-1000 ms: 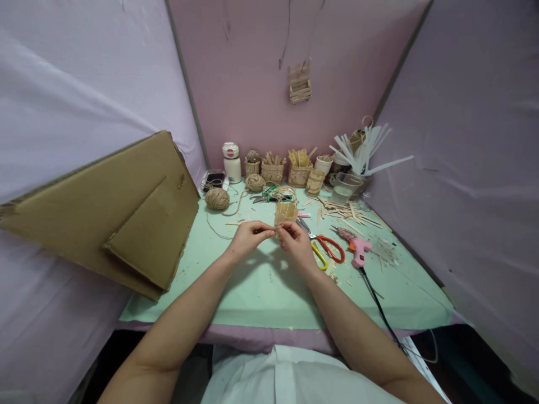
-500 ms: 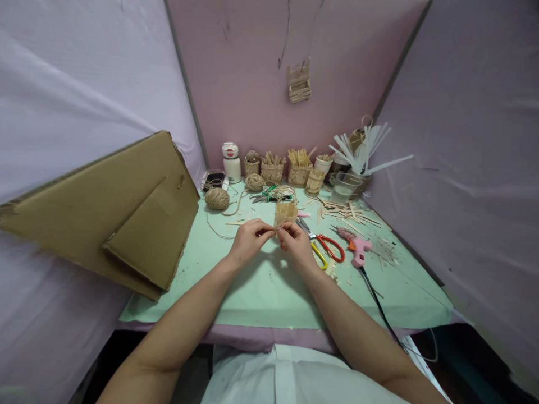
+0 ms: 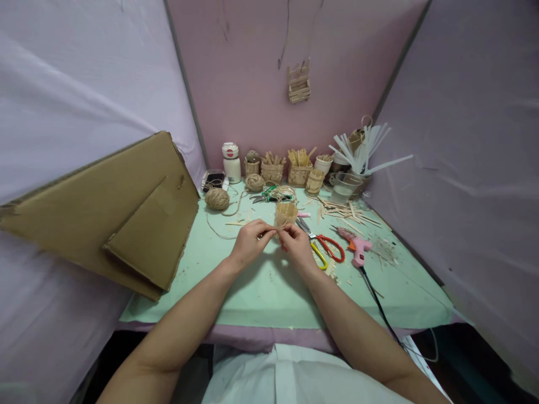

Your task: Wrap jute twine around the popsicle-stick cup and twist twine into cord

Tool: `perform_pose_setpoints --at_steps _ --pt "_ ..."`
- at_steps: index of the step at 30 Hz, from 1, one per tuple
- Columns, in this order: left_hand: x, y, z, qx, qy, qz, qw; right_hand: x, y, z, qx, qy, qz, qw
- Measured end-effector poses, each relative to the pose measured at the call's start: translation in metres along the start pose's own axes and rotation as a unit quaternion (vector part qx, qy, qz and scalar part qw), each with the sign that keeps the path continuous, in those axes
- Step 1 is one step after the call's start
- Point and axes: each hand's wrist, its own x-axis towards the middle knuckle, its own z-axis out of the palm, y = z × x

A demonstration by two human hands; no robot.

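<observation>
Three pastel walls (image 3: 244, 84) surround one green counter (image 3: 261, 303), left hand (image 3: 250, 243) and right hand (image 3: 297, 242) above it, fingers pinching a thin strand (image 3: 277, 228), left ones now more curled.

Two hands (image 3: 251, 242) are at centre, one glue gun (image 3: 359, 250) at right, one white bottle (image 3: 232, 168) and two loose twine balls (image 3: 217, 198) centre-left.

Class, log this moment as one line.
left hand: pinching; right hand: pinching alongside; held item: unclear; beyond: slatted wooden holder; rightward: pink glue gun
</observation>
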Motion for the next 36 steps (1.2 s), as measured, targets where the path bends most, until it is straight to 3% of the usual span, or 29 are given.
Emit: perform_pose_setpoints --at_steps 9,15,20,26,30,33,36 --pt "0.003 0.0027 -0.0015 -0.093 0.011 -0.063 0.994 -0.0002 0.0017 0.0004 0.016 -0.023 0.02 0.999" --pt "0.0038 -0.0014 -0.0006 -0.154 0.015 -0.12 0.981 -0.0037 0.0022 -0.001 -0.054 0.045 -0.121 0.99" --pt "0.0035 -0.0011 -0.0008 -0.111 0.027 -0.099 0.988 -0.0069 -0.0009 -0.0021 -0.123 0.035 -0.187 0.974" --pt "0.0028 -0.0007 -0.0011 -0.05 0.021 -0.034 0.998 -0.0041 0.0003 -0.0024 -0.114 0.028 -0.17 0.978" --pt "0.0026 -0.0006 0.0 -0.064 0.006 -0.038 0.997 -0.0011 0.0025 -0.0031 -0.08 0.025 -0.137 0.987" --pt "0.0027 -0.0011 0.002 -0.127 0.006 -0.083 0.988 -0.0002 0.004 -0.0033 -0.055 0.028 -0.102 0.993" --pt "0.003 -0.0026 0.0038 -0.254 0.002 -0.195 0.947 -0.0006 0.0043 -0.0027 -0.039 0.006 -0.081 0.996"
